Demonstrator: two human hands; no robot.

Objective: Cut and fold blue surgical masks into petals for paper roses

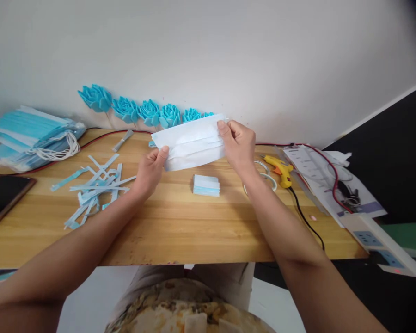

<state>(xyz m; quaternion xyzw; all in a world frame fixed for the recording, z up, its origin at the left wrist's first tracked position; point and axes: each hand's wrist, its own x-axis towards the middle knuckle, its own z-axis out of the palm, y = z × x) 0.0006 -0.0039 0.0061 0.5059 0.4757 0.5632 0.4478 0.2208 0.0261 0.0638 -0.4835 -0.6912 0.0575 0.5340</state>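
A pleated face mask (194,143), its pale inner side toward me, is stretched in the air above the table. My left hand (151,170) pinches its left end between thumb and fingers. At its other end, my right hand (240,142) grips the upper right corner, thumb on top. No ear loops show on this mask. Below it on the wood lies a small stack of cut mask pieces (206,185), white above and blue beneath. Left of my left hand is a loose heap of cut mask strips (96,188).
Blue paper-like flowers (125,109) on thin stems lean along the wall. A pile of masks (31,132) and a phone (7,196) lie at left. On the right are a yellow glue gun (280,169), tape rolls (269,183), papers (308,162) and a power strip (381,243) at the table edge.
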